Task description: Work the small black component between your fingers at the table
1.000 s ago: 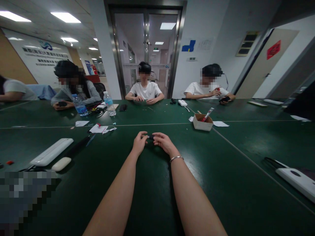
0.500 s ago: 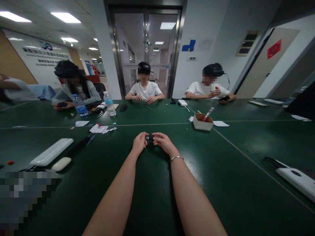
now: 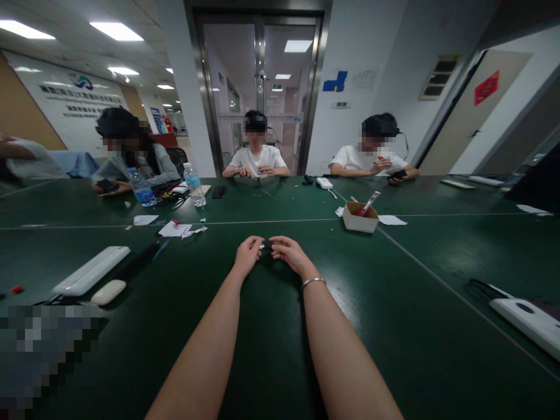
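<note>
My left hand (image 3: 249, 254) and my right hand (image 3: 290, 255) meet over the green table (image 3: 271, 315), both closed in a pinch. Between their fingertips is a small black object with a silver end (image 3: 267, 245), too small to name for certain. The silver end is at my left fingers, while my right thumb and fingers grip the black part. Fingers cover some of it on both sides. Around my right wrist sits a silver bracelet (image 3: 314, 282).
A small cardboard box (image 3: 360, 223) holding a red-and-clear tube stands ahead on the right. White power banks lie left (image 3: 93, 270) and right (image 3: 525, 321). Paper scraps (image 3: 175, 229) and water bottles (image 3: 195, 185) are ahead on the left. Several people sit across the table.
The black object's silver end shows slightly less between my fingers. My hands stay in nearly the same place. Across the table, the middle person's hands have shifted a little.
</note>
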Demonstrator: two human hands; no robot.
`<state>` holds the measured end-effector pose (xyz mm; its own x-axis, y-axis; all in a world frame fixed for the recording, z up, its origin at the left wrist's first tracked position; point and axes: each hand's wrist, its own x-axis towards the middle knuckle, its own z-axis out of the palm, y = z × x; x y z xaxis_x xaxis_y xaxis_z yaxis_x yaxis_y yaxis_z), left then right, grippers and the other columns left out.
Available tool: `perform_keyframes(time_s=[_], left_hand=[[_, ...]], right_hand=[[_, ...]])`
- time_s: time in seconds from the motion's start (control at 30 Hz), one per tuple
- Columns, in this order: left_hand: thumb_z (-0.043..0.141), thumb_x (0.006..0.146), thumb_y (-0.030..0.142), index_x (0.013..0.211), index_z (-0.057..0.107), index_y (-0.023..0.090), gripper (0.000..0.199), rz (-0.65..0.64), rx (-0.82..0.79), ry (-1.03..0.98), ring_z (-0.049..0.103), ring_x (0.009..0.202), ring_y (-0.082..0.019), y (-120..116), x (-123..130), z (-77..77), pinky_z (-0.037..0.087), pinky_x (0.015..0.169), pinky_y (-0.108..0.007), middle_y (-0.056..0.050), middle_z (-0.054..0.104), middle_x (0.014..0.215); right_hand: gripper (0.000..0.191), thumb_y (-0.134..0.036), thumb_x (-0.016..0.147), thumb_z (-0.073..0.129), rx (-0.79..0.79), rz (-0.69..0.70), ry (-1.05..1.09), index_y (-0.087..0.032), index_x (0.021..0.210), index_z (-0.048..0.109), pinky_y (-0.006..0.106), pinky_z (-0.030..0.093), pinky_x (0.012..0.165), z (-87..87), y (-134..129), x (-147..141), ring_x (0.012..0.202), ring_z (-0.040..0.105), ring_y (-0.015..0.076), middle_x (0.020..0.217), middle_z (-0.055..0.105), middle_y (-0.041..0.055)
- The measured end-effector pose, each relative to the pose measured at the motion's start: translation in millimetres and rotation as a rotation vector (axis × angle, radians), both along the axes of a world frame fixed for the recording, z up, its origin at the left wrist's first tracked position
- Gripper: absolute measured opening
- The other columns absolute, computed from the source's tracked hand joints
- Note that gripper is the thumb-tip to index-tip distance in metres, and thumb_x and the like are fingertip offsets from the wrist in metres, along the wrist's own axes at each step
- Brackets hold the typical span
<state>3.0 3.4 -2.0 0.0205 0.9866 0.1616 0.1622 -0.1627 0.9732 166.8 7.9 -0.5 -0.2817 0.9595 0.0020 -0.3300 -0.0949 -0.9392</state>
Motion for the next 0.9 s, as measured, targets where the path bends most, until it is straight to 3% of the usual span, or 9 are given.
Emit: perform_keyframes(time_s=[0.13, 0.27, 0.33, 0.53, 0.63, 0.8, 0.9], left_hand=[[0.04, 0.086, 0.044, 0.093, 0.062, 0.016, 0.036, 0.026, -0.026, 0.027, 0.045, 0.044, -0.008, -0.2, 1.9, -0.5, 0.035, 0.043, -0.019, 0.002, 0.049, 0.056], [0.049, 0.08, 0.029, 0.104, 0.058, 0.018, 0.028, 0.056, -0.029, -0.034, 0.054, 0.055, -0.008, 0.8, 3.4, 0.4, 0.039, 0.044, -0.018, -0.003, 0.058, 0.085], [0.052, 0.076, 0.023, 0.105, 0.057, 0.018, 0.03, 0.046, -0.011, -0.051, 0.054, 0.056, -0.007, 0.9, 2.9, 0.6, 0.039, 0.044, -0.018, -0.003, 0.057, 0.089], [0.048, 0.082, 0.035, 0.095, 0.061, 0.016, 0.026, -0.007, 0.023, 0.007, 0.046, 0.045, -0.007, 1.1, -0.1, -3.1, 0.035, 0.044, -0.018, 0.003, 0.051, 0.057], [0.042, 0.086, 0.043, 0.092, 0.062, 0.016, 0.034, 0.014, 0.007, 0.026, 0.046, 0.042, -0.008, 0.4, 1.0, -2.3, 0.035, 0.043, -0.018, 0.004, 0.049, 0.053], [0.05, 0.079, 0.025, 0.105, 0.057, 0.017, 0.028, 0.036, -0.038, -0.065, 0.056, 0.057, -0.007, -1.9, 2.9, 3.2, 0.04, 0.046, -0.017, -0.003, 0.059, 0.089], [0.05, 0.075, 0.017, 0.105, 0.058, 0.017, 0.031, 0.013, -0.012, -0.056, 0.056, 0.061, -0.007, -1.9, 1.6, 2.8, 0.041, 0.048, -0.016, -0.005, 0.059, 0.095]], right_hand=[[0.027, -0.015, 0.065, 0.074, 0.003, -0.018, -0.002, -0.016, 0.091, 0.066, 0.019, 0.05, 0.054, -0.3, 0.3, -0.4, 0.057, 0.06, 0.0078, 0.07, 0.064, 0.0006], [0.027, -0.014, 0.065, 0.073, -0.008, -0.061, 0.018, -0.016, 0.091, 0.066, 0.019, 0.05, 0.055, -1.4, 1.1, -0.4, 0.056, 0.06, 0.0074, 0.07, 0.064, 0.0004], [0.027, -0.014, 0.065, 0.073, -0.009, -0.061, 0.018, -0.016, 0.091, 0.066, 0.019, 0.05, 0.055, -1.5, 1.2, -0.3, 0.056, 0.06, 0.0071, 0.07, 0.065, 0.0004], [0.028, -0.015, 0.064, 0.074, -0.001, -0.008, 0.012, -0.015, 0.091, 0.066, 0.019, 0.05, 0.055, -2.3, 1.9, -0.1, 0.056, 0.059, 0.0073, 0.07, 0.065, 0.0006], [0.029, -0.015, 0.064, 0.074, -0.002, -0.013, 0.016, -0.015, 0.091, 0.066, 0.019, 0.05, 0.054, -2.0, 1.5, -0.3, 0.055, 0.059, 0.0074, 0.069, 0.064, 0.0006], [0.029, -0.017, 0.064, 0.075, -0.001, -0.052, 0.024, -0.016, 0.091, 0.066, 0.02, 0.051, 0.057, 0.3, -0.4, -0.1, 0.059, 0.061, 0.0086, 0.067, 0.065, 0.0003], [0.028, -0.017, 0.064, 0.075, -0.011, -0.059, 0.031, -0.016, 0.09, 0.066, 0.021, 0.051, 0.057, 1.0, -0.9, 0.0, 0.058, 0.061, 0.0088, 0.067, 0.064, 0.0004]])
